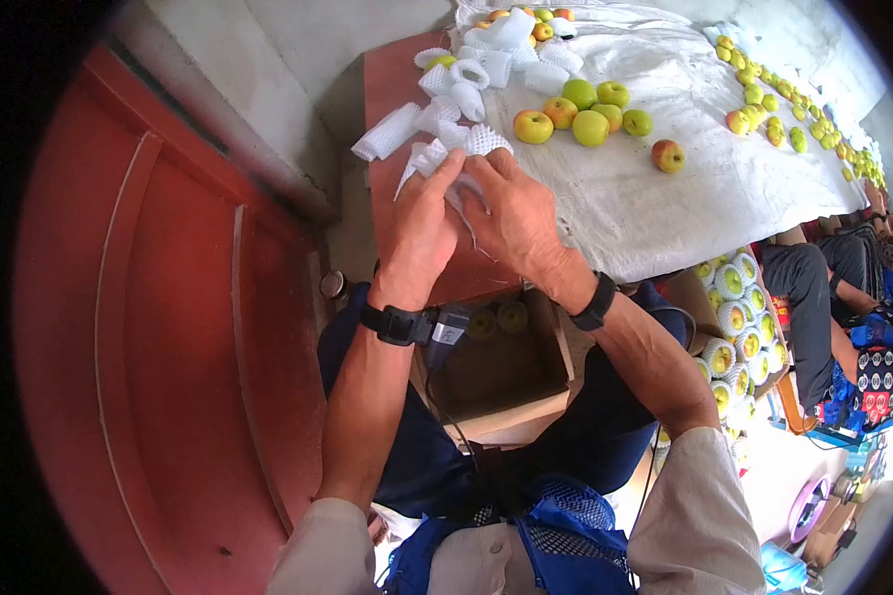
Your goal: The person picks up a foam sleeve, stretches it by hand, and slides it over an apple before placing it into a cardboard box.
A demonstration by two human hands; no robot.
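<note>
Both hands are close together over the red table edge, at white foam net sleeves. My left hand (423, 230) has its fingers pinched at the edge of a foam net (423, 162). My right hand (522, 210) is closed on a foam net (484, 140) just beside it, its fingertips nearly touching the left ones. More loose foam nets (387, 132) lie behind and to the left of the hands. Several green and red apples (590, 128) sit on the white cloth to the right, with one red apple (668, 156) apart.
A cardboard box (481, 382) with two apples stands between the knees. Net-wrapped apples (732, 317) fill a box at the right. More apples (754, 94) line the far side of the white cloth (625, 218). People sit at the far right; a red door (169, 327) is left.
</note>
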